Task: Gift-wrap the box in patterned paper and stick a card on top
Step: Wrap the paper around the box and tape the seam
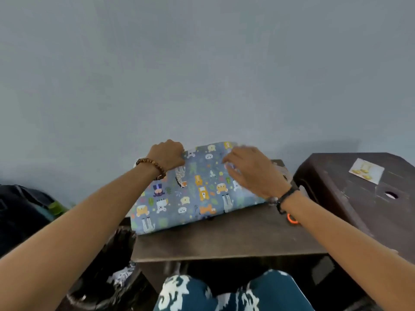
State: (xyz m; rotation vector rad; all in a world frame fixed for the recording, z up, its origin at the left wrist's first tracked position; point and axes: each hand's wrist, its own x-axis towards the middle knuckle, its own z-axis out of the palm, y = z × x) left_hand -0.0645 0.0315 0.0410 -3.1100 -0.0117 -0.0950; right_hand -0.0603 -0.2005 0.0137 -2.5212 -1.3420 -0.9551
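Head view: both hands (167,154) (253,171) grip paper (193,191) edges.

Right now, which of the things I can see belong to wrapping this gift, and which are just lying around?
For the job:
patterned paper over the box, left hand gripping its far-left edge, right hand on top
card on the side stool

Lying about:
orange ring on the table
dark bag
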